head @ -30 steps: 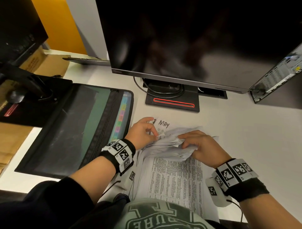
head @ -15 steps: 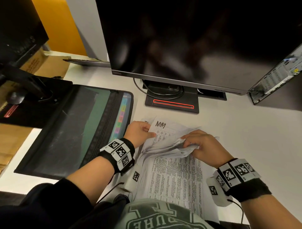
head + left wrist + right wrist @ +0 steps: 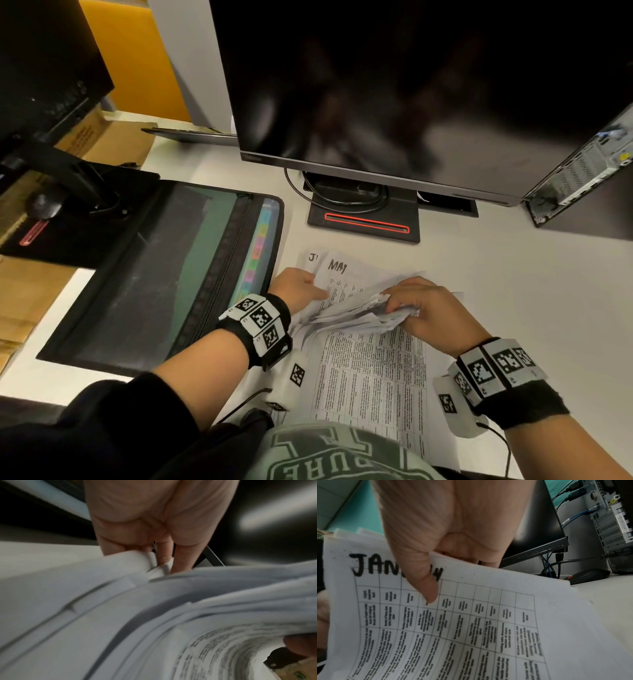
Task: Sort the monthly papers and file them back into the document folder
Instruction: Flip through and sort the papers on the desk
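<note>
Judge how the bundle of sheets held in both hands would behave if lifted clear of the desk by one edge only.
Probably floppy: the sheets already bend and fan between the left hand and the right hand. Likely to splay or slip apart, since in the left wrist view the layers curl separately with gaps. No clip or staple shows. The January sheet droops past the thumb, so it looks thin and light.

White monthly papers [image 3: 370, 377] are showing black gridded print; the black document folder [image 3: 144, 274] is showing pastel index tabs [image 3: 258, 246]; the monitor base [image 3: 364, 222] is glowing red.
</note>
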### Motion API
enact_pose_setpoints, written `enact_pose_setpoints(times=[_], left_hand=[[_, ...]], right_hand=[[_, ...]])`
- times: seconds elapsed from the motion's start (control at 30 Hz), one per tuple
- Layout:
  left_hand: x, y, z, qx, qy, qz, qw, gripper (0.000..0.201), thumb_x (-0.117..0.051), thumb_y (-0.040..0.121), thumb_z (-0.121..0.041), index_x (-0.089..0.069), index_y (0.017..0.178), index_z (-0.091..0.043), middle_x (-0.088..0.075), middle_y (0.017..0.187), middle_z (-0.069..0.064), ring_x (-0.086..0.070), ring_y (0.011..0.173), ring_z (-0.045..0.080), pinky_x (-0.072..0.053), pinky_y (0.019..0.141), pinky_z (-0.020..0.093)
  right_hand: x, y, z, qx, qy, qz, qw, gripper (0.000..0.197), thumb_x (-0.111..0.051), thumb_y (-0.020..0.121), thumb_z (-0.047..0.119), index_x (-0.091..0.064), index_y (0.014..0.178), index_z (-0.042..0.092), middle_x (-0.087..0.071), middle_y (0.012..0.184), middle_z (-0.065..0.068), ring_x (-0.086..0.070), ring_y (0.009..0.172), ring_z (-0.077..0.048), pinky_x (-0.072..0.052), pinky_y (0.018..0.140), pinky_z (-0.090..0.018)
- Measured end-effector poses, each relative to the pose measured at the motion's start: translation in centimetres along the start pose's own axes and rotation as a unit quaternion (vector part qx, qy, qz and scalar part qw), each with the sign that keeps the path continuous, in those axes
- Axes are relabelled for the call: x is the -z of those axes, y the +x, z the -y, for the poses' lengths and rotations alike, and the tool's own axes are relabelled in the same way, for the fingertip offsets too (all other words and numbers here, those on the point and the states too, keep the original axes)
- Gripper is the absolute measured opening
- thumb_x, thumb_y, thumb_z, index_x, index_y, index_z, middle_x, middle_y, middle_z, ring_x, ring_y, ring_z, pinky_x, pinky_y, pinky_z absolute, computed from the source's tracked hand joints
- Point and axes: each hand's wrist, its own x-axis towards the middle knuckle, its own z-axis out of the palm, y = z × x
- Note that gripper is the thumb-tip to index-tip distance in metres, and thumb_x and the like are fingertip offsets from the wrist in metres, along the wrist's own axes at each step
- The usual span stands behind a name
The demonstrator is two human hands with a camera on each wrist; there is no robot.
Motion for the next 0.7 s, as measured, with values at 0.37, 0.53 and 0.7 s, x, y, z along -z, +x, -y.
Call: enact_pose_setpoints(times=[0.37,0.53,0.7], left_hand=[[0.2,0.1,0.7,-0.06,-0.012,-0.029,0.998,0.019,-0.065,0.086,-0.013,-0.069,0.098,0.002,-0.07,0.099,0.016,-0.064,0.096,0.028,-0.048,0.089,0.036],[0.7,0.4,0.8,-0.058,-0.01,-0.039,0.998,0.025,-0.067,0.085,-0.016,-0.066,0.1,0.003,-0.068,0.102,0.018,-0.063,0.097,0.03,-0.048,0.094,0.044],[0.8,0.3,0.4,-0.092,-0.005,-0.039,0.995,0.018,-0.065,0.087,-0.011,-0.067,0.102,-0.002,-0.069,0.104,0.012,-0.063,0.099,0.025,-0.048,0.092,0.034]], right_hand=[[0.6,0.2,0.3,-0.003,-0.014,-0.008,1.0,0.023,-0.069,0.073,-0.002,-0.072,0.088,0.015,-0.063,0.091,0.01,-0.05,0.096,-0.003,-0.034,0.084,-0.003],[0.5,0.6,0.4,-0.007,-0.027,0.0,1.0,0.019,-0.068,0.076,0.0,-0.071,0.089,0.013,-0.063,0.094,0.011,-0.052,0.099,-0.01,-0.036,0.085,-0.013],[0.5,1.4,0.3,-0.016,-0.037,0.017,0.999,0.013,-0.065,0.08,0.004,-0.069,0.09,0.011,-0.068,0.098,0.0,-0.055,0.099,-0.017,-0.043,0.089,-0.03]])
